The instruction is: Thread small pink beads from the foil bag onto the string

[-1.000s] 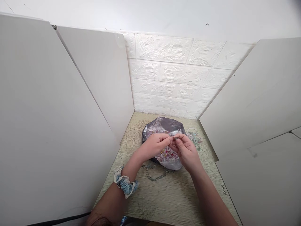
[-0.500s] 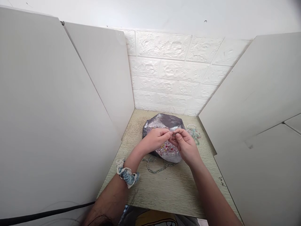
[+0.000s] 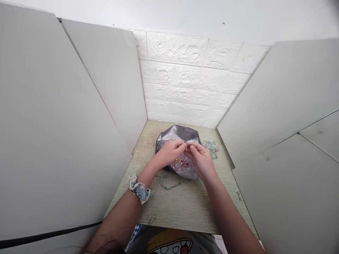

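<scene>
Over a shiny silver-grey bead-filled pouch (image 3: pixel 178 133), left hand (image 3: pixel 168 153) and right hand (image 3: pixel 201 163) pinch narrowly, anything held too small to tell; pale green bead strand (image 3: pixel 169 186) lies beside the left wrist.

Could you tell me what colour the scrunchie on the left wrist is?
The scrunchie is denim blue with cream lace trim, seen in the head view.

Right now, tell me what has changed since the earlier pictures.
The view has tilted down: the table sits higher in frame and a printed shirt now shows below it. The left hand and right hand stay pinched together over the beads in the silver bag; nothing visibly taken or let go.
</scene>
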{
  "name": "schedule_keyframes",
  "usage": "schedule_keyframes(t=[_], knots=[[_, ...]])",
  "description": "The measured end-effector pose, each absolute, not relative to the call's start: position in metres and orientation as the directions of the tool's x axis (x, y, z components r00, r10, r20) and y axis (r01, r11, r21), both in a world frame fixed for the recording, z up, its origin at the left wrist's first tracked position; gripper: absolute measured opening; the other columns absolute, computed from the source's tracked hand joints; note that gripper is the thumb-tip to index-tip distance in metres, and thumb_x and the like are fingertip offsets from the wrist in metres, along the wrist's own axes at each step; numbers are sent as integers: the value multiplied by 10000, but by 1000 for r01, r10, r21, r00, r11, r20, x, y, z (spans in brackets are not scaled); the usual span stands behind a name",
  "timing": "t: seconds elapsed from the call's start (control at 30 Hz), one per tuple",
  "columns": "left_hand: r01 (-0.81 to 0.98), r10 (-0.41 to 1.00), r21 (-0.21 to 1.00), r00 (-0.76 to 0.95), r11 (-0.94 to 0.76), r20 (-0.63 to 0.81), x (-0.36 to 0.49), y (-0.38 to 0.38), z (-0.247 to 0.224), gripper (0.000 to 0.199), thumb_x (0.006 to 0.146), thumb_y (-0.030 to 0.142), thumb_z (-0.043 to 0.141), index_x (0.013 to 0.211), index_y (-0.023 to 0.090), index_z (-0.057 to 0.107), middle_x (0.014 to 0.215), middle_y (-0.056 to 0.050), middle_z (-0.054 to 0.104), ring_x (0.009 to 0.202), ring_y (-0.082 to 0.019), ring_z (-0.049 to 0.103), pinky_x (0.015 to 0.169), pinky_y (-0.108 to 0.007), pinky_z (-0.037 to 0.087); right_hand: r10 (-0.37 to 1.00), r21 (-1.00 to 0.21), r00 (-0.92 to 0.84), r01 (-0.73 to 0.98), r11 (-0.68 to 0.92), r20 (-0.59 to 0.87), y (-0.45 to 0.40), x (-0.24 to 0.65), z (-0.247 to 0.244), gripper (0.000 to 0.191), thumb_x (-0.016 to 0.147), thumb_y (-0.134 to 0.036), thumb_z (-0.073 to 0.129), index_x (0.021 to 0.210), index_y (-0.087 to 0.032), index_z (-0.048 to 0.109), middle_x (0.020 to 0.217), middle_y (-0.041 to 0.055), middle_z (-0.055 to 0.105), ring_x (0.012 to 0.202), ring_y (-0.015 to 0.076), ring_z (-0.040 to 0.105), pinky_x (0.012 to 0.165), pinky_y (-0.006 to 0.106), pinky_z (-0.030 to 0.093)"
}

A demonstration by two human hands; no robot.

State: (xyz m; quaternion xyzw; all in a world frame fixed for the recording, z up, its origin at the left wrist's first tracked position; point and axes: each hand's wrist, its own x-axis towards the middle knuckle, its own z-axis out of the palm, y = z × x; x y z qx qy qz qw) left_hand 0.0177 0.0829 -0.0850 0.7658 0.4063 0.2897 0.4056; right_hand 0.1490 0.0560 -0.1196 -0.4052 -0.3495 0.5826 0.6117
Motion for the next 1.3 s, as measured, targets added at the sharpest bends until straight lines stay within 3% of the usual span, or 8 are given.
schedule_keyframes(t=[0.2, 0.4, 1.3], knots=[[323, 822, 885, 559, -336, 108, 15, 81, -79, 252, 777, 310, 323, 635, 152, 458, 634, 12, 453, 628, -109, 406, 571, -215, 316, 997, -846, 16, -530, -52, -71, 54, 148, -118, 213, 619, -317, 654, 795, -201, 623, 772, -3, 640, 759, 105, 588, 841, 311, 458], [294, 811, 894, 573, -339, 118, 14, 79, -77, 274, 782, 334, 320, 623, 151, 449, 613, 16, 432, 608, -103, 389, 557, -214, 305, 998, -818, -21, -573, -57, -55, 52, 148, -115, 178, 651, -312, 636, 796, -210, 637, 775, -12, 644, 765, 80, 587, 806, 250, 473], [342, 800, 873, 594, -348, 86, 13, 80, -80, 285, 795, 343, 330, 617, 148, 437, 605, 23, 415, 605, -97, 382, 550, -216, 287, 998, -818, -4, -573, -54, -63, 52, 145, -115, 175, 620, -275, 664, 781, -205, 651, 739, -14, 647, 725, 70, 589, 751, 208, 491]])
